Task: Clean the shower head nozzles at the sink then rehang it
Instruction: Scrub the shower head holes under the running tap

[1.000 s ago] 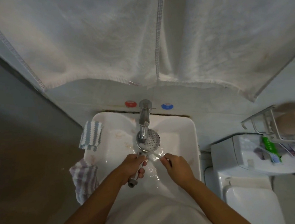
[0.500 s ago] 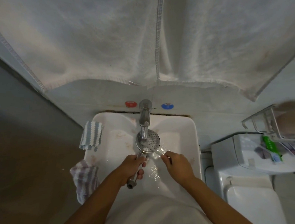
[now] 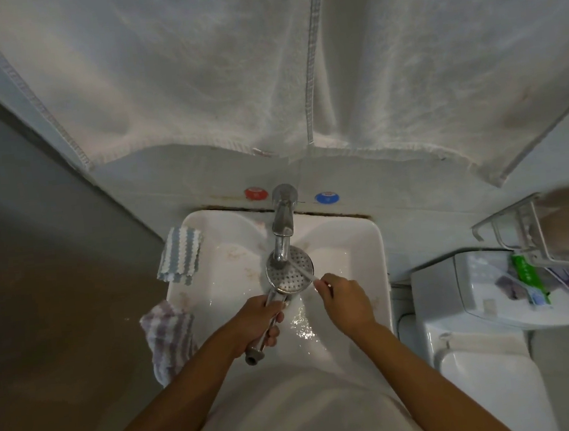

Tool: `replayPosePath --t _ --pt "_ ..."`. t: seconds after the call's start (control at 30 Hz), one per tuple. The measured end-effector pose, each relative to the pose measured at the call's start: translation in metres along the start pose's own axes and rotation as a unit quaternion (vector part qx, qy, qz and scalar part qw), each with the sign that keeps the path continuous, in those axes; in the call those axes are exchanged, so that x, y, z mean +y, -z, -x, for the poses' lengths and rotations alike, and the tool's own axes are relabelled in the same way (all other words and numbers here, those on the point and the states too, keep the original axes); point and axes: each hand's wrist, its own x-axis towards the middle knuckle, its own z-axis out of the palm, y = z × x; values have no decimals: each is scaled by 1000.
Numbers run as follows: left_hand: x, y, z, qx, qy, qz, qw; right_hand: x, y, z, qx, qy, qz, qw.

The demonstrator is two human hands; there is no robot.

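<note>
A chrome shower head (image 3: 293,272) with a round perforated face is held face up over the white sink (image 3: 358,246), just under the tap spout (image 3: 283,236). My left hand (image 3: 256,322) grips its handle, whose open end pokes out below my fist. My right hand (image 3: 345,301) holds a thin white brush (image 3: 304,272), likely a toothbrush, whose tip lies across the nozzle face. The basin floor is wet.
Two striped cloths (image 3: 179,255) (image 3: 170,338) hang over the sink's left rim. Red (image 3: 255,193) and blue (image 3: 326,198) knobs sit on the wall behind the tap. White towels hang overhead. A toilet tank (image 3: 482,294) and a wire rack (image 3: 532,228) with tubes stand to the right.
The shower head has tilted slightly and its face sits a little lower right of the spout. The brush tip has moved up onto the nozzle face.
</note>
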Motion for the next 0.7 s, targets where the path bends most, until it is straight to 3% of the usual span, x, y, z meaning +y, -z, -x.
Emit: replayPosePath --t 0.07,0.2,0.33,0.47,0.6,0.7 --pt "-1 2 0 3 -1 -4 1000 0 -2 4 -17 16 -2 1000" --pt "-7 4 -1 3 1 -4 1000 6 0 3 24 -30 -3 999" --pt "-10 8 -2 9 4 -4 1000 6 -5 9 -23 13 -6 1000" --pt "-11 10 -5 9 8 -4 1000 11 -3 6 29 -34 -10 999" --pt "-11 12 -5 23 9 3 1000 12 -6 11 -26 6 -21 999" --pt "-12 13 -6 22 8 6 1000 14 -5 8 13 -27 -23 999"
